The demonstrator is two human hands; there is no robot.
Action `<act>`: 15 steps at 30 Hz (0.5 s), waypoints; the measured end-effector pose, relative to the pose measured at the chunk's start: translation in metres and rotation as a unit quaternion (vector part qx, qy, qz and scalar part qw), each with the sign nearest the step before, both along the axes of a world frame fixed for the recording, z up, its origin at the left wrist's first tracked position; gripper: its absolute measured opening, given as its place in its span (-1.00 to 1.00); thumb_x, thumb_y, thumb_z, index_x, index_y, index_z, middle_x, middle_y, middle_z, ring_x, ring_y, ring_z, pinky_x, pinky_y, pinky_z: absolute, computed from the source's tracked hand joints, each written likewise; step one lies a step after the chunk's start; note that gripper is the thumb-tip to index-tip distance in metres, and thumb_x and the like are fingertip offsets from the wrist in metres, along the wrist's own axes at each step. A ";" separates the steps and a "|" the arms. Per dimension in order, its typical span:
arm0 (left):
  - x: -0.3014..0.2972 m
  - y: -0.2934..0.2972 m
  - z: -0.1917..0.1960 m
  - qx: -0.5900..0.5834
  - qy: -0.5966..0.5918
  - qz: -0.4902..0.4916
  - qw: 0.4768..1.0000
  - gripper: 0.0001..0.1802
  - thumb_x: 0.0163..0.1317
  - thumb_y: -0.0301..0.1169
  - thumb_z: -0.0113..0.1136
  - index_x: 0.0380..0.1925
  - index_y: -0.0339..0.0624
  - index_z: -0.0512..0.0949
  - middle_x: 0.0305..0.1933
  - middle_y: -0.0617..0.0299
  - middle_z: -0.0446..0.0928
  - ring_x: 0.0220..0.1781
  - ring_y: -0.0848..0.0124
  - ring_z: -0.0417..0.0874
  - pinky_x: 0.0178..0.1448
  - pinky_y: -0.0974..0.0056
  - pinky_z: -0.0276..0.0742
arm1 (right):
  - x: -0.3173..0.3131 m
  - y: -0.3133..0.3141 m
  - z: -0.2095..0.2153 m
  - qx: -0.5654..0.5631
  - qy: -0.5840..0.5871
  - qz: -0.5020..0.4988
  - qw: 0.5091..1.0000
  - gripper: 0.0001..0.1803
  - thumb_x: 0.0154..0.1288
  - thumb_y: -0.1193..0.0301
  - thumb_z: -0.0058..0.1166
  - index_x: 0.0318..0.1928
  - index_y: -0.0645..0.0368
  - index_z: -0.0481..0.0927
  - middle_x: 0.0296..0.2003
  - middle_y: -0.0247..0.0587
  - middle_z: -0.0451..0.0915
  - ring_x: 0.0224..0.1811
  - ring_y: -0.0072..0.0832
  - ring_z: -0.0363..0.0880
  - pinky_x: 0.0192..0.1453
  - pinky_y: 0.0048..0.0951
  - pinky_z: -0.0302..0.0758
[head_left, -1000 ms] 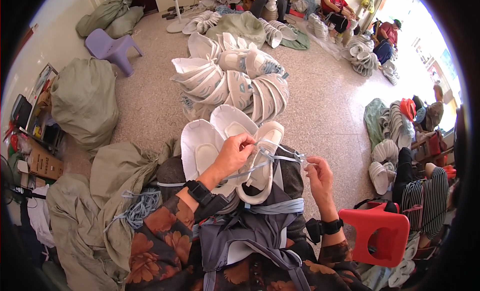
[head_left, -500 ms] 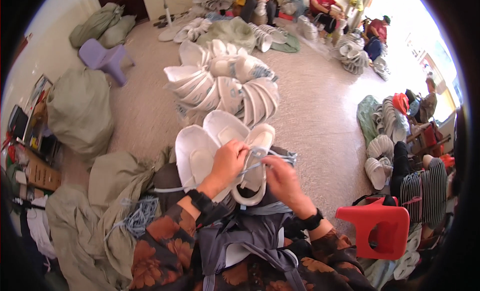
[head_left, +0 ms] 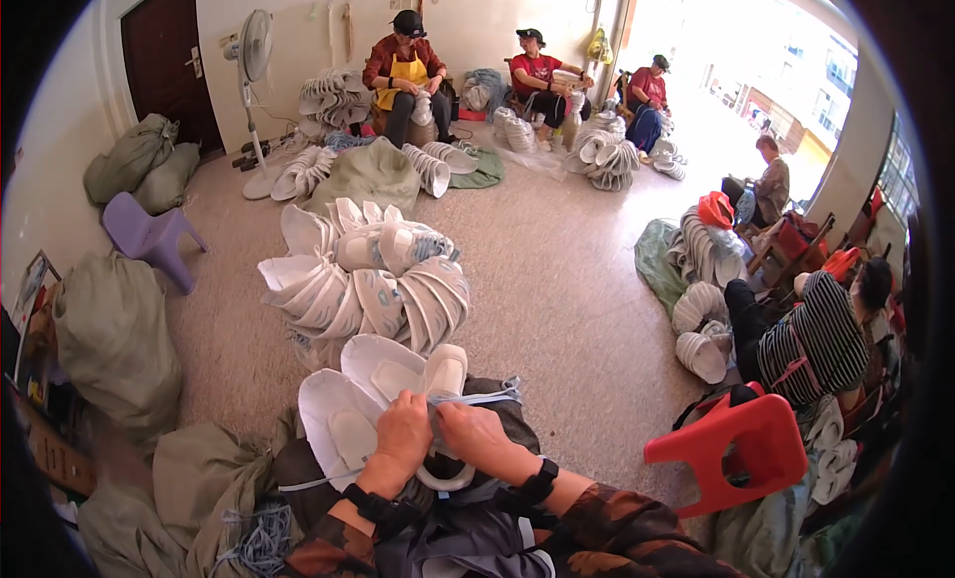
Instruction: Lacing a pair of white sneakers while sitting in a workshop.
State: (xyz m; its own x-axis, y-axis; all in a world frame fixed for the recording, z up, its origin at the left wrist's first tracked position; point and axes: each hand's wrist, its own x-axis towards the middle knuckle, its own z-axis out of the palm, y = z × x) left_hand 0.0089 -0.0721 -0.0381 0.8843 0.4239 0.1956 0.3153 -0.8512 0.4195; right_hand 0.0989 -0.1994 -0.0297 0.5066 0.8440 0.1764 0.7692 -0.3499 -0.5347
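On my lap a white shoe upper (head_left: 445,369) lies toe away from me, with its heel opening near my wrists. My left hand (head_left: 400,437) is closed in a pinch on the light blue shoelace (head_left: 489,395) at the shoe's throat. Close beside it, my right hand (head_left: 481,445) pinches the same lace, fingers bent over the shoe. The fingers hide most of the eyelets. Two more white uppers, one nearer (head_left: 343,429) and one farther (head_left: 382,364), lean against the shoe on its left. A loose lace end trails left under my left wrist.
Ahead stands a ring-shaped heap of white uppers (head_left: 373,289). At left are a grey-green sack (head_left: 117,339) and a purple chair (head_left: 149,235); a bundle of blue laces (head_left: 261,540) lies lower left. A red stool (head_left: 731,454) stands at right. Several people sit among shoe piles.
The view has tilted up, showing more of the room. My right hand has come in from the shoe's right side to meet my left hand over the lace.
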 end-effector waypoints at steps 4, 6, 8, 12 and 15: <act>0.000 0.003 0.005 -0.026 -0.040 -0.009 0.999 -0.85 0.26 -0.45 0.14 -0.20 -0.23 0.57 -0.18 -0.02 0.59 -0.12 -0.05 0.66 -0.04 -0.02 0.61 | 0.005 0.013 -0.001 -0.071 -0.037 0.003 0.997 -0.80 0.37 0.31 0.04 -0.29 0.20 0.54 -0.39 0.00 0.66 -0.35 -0.03 0.69 -0.34 -0.05 0.57; 0.000 0.005 0.007 -0.117 -0.100 0.002 0.988 -0.86 0.27 -0.46 0.12 -0.20 -0.22 0.56 -0.22 -0.02 0.60 -0.13 -0.05 0.65 -0.06 -0.03 0.59 | 0.004 0.014 -0.001 -0.073 -0.046 0.000 0.996 -0.80 0.37 0.31 0.05 -0.29 0.20 0.55 -0.41 -0.01 0.66 -0.36 -0.03 0.68 -0.34 -0.05 0.57; -0.002 0.001 0.007 -0.103 -0.113 0.009 0.988 -0.86 0.28 -0.46 0.12 -0.20 -0.22 0.56 -0.21 -0.03 0.60 -0.13 -0.06 0.65 -0.06 -0.04 0.58 | 0.001 0.011 0.002 -0.037 -0.054 0.011 0.998 -0.88 0.28 0.42 0.06 -0.27 0.22 0.55 -0.39 -0.01 0.68 -0.34 -0.08 0.72 -0.34 -0.11 0.61; -0.003 0.000 -0.007 -0.061 -0.155 0.014 0.986 -0.86 0.29 -0.45 0.11 -0.19 -0.22 0.56 -0.22 -0.05 0.61 -0.14 -0.07 0.65 -0.08 -0.05 0.56 | -0.001 0.012 0.002 -0.034 -0.045 0.011 0.998 -0.88 0.29 0.42 0.05 -0.26 0.22 0.55 -0.38 0.00 0.68 -0.32 -0.08 0.72 -0.33 -0.11 0.61; -0.002 -0.002 -0.004 -0.117 -0.141 0.035 0.983 -0.87 0.27 -0.47 0.12 -0.21 -0.24 0.56 -0.23 -0.06 0.62 -0.16 -0.06 0.65 -0.08 -0.03 0.56 | -0.002 0.018 -0.008 -0.016 -0.037 -0.001 0.999 -0.82 0.37 0.35 0.01 -0.31 0.19 0.55 -0.41 0.00 0.67 -0.35 -0.04 0.69 -0.33 -0.06 0.57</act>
